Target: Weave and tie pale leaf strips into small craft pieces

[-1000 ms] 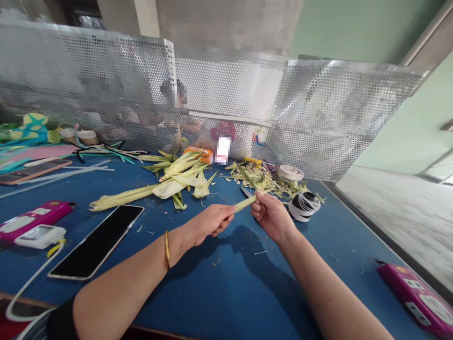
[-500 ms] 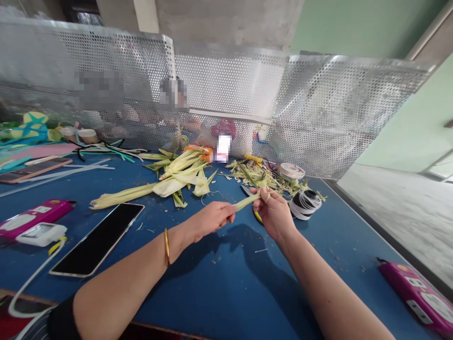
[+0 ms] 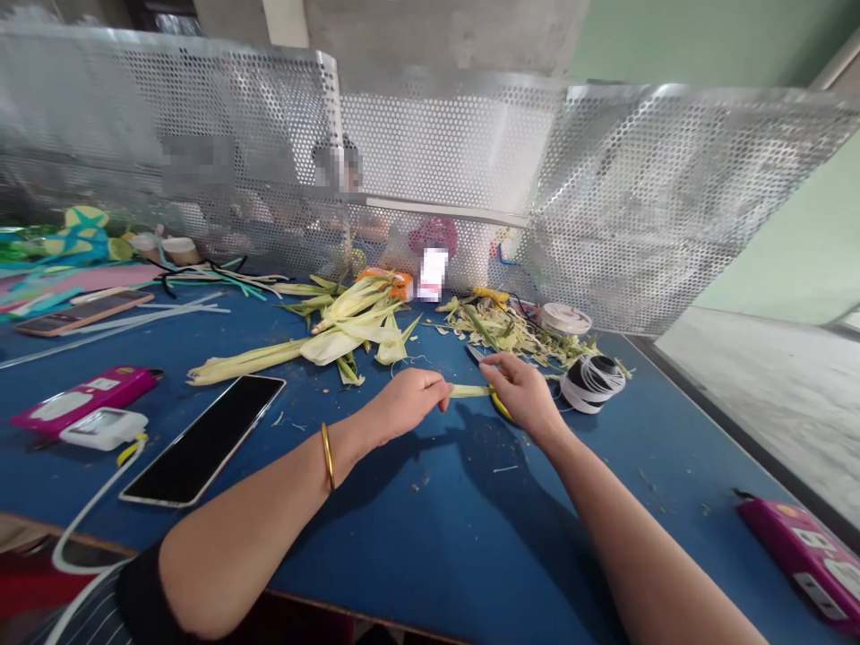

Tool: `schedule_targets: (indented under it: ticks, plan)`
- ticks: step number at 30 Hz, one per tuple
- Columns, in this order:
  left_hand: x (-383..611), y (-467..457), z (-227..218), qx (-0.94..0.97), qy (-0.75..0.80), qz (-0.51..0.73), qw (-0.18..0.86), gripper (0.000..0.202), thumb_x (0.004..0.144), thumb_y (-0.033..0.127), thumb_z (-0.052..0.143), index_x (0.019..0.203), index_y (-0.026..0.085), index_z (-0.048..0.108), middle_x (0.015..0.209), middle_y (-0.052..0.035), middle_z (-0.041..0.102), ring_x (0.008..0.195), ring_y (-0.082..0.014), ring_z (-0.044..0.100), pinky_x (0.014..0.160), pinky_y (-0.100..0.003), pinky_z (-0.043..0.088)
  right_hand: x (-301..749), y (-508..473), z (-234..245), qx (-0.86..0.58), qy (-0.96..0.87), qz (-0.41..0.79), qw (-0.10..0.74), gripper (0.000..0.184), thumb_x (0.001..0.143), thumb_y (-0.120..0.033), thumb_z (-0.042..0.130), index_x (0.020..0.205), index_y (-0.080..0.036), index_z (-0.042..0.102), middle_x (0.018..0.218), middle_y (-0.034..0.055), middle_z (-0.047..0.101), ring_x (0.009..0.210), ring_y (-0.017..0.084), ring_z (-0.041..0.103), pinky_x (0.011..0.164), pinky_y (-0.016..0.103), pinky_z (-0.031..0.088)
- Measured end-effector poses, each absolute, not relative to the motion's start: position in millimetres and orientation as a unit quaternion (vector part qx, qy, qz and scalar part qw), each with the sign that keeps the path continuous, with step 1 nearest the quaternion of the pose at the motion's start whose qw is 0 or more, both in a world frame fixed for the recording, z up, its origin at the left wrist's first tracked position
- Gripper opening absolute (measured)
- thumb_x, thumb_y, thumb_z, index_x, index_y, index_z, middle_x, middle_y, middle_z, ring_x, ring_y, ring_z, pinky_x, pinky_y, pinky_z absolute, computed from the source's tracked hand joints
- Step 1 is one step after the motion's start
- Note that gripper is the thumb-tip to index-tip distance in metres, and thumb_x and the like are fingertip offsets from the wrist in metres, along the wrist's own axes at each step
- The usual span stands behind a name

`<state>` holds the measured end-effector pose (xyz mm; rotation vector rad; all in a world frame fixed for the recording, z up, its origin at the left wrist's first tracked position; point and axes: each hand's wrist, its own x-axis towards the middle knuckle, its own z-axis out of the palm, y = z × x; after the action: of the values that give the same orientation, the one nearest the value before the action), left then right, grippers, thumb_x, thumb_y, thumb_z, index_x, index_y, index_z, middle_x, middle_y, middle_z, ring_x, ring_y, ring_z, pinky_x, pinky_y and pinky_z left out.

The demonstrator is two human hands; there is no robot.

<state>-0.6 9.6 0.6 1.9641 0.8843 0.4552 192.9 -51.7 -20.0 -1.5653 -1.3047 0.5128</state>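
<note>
My left hand [image 3: 415, 396], with a gold bangle on its wrist, is closed around one end of a pale green corn husk strip [image 3: 470, 391]. The strip runs level to my right hand [image 3: 522, 387], whose curled fingers are over its other end; that end is hidden. Just beneath the right hand lie scissors with yellow handles [image 3: 503, 408], partly covered by the fingers. To its right stands a spool of white cord [image 3: 592, 385] with a black core. Farther back, a bundle of corn husks [image 3: 322, 345] lies on the blue table [image 3: 430, 537].
Husk scraps [image 3: 501, 327] and a white round reel [image 3: 565, 318] lie at the back right. A black-screened phone [image 3: 205, 439] and a magenta power strip [image 3: 87, 399] are at left, another power strip [image 3: 799, 546] at right. A perforated metal screen [image 3: 443, 134] borders the back; people are behind it.
My right hand has shifted left along the strip, over the scissors, its palm turned more downward. The strip now lies more level. My view has tilted slightly.
</note>
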Motion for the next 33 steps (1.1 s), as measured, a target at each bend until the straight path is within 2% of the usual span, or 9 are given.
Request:
schedule_targets:
  ticks: [4, 8, 11, 15, 19, 22, 25, 27, 33]
  plan:
    - [-3, 15, 0, 0.827, 0.354, 0.188, 0.395, 0.037, 0.089, 0.040, 0.045, 0.063, 0.018, 0.059, 0.053, 0.0038, 0.041, 0.054, -0.0115, 0.037, 0.053, -0.026, 0.025, 198, -56, -16, -0.605, -0.678, 0.171, 0.380, 0.033, 0.080, -0.053, 0.066, 0.089, -0.023, 0.073, 0.072, 0.0013, 0.064, 0.062, 0.015, 0.051, 0.056, 0.026, 0.036]
    - [-4, 17, 0, 0.804, 0.345, 0.193, 0.443, 0.037, 0.089, 0.045, 0.047, 0.065, 0.018, 0.058, 0.052, 0.0048, 0.037, 0.050, -0.0105, 0.033, 0.050, -0.026, 0.023, 205, -57, -11, -0.581, -0.725, 0.119, 0.351, 0.030, 0.088, -0.047, 0.060, 0.074, -0.023, 0.071, 0.071, 0.0018, 0.061, 0.066, 0.015, 0.053, 0.063, 0.026, 0.038]
    - [-4, 15, 3, 0.765, 0.333, 0.183, 0.520, 0.039, 0.089, 0.051, 0.047, 0.068, 0.019, 0.056, 0.050, 0.0066, 0.032, 0.047, -0.0096, 0.026, 0.047, -0.025, 0.019, 207, -57, -8, -0.539, -0.726, 0.145, 0.401, 0.033, 0.089, -0.044, 0.059, 0.066, -0.023, 0.069, 0.075, 0.0033, 0.060, 0.073, 0.017, 0.055, 0.070, 0.028, 0.042]
    - [-3, 10, 5, 0.732, 0.315, 0.148, 0.585, 0.040, 0.088, 0.054, 0.048, 0.068, 0.019, 0.050, 0.052, 0.0067, 0.031, 0.046, -0.0089, 0.023, 0.046, -0.025, 0.016, 194, -59, -8, -0.499, -0.613, 0.307, 0.531, 0.041, 0.083, -0.042, 0.063, 0.048, -0.021, 0.058, 0.094, 0.0068, 0.070, 0.075, 0.019, 0.058, 0.075, 0.033, 0.047]
    - [0, 6, 1, 0.712, 0.267, 0.112, 0.640, 0.044, 0.086, 0.062, 0.049, 0.070, 0.021, 0.046, 0.056, 0.0068, 0.031, 0.047, -0.0085, 0.021, 0.045, -0.026, 0.015, 172, -61, -12, -0.435, -0.420, 0.489, 0.629, 0.051, 0.075, -0.045, 0.069, 0.044, -0.021, 0.036, 0.075, 0.0051, 0.068, 0.052, 0.012, 0.050, 0.053, 0.028, 0.042]
    - [0, 5, 1, 0.697, 0.236, 0.098, 0.670, 0.047, 0.086, 0.063, 0.050, 0.066, 0.021, 0.042, 0.056, 0.0066, 0.029, 0.047, -0.0081, 0.020, 0.045, -0.027, 0.015, 164, -63, -10, -0.385, -0.382, 0.540, 0.644, 0.043, 0.072, -0.043, 0.075, 0.054, -0.021, 0.044, 0.055, -0.0054, 0.049, 0.043, 0.008, 0.039, 0.047, 0.024, 0.034]
    - [-1, 5, 4, 0.681, 0.248, 0.094, 0.683, 0.044, 0.086, 0.058, 0.050, 0.065, 0.021, 0.042, 0.054, 0.0069, 0.027, 0.046, -0.0077, 0.018, 0.045, -0.026, 0.013, 165, -65, -8, -0.406, -0.461, 0.493, 0.616, 0.023, 0.070, -0.034, 0.080, 0.080, -0.023, 0.063, 0.051, -0.0105, 0.039, 0.042, 0.007, 0.034, 0.047, 0.023, 0.029]
    - [-1, 6, 4, 0.676, 0.273, 0.093, 0.678, 0.038, 0.086, 0.051, 0.050, 0.065, 0.020, 0.043, 0.053, 0.0074, 0.026, 0.045, -0.0075, 0.018, 0.045, -0.026, 0.012, 170, -66, -7, -0.467, -0.557, 0.413, 0.549, 0.027, 0.071, -0.033, 0.080, 0.094, -0.023, 0.069, 0.051, -0.0095, 0.042, 0.044, 0.009, 0.037, 0.047, 0.024, 0.029]
    - [0, 8, -1, 0.723, 0.296, 0.107, 0.615, 0.028, 0.085, 0.041, 0.048, 0.068, 0.018, 0.049, 0.056, 0.0055, 0.034, 0.049, -0.0087, 0.027, 0.046, -0.024, 0.020, 184, -63, -7, -0.552, -0.728, 0.166, 0.370, 0.008, 0.080, -0.027, 0.069, 0.075, -0.024, 0.074, 0.068, 0.0012, 0.064, 0.062, 0.015, 0.054, 0.058, 0.027, 0.036]
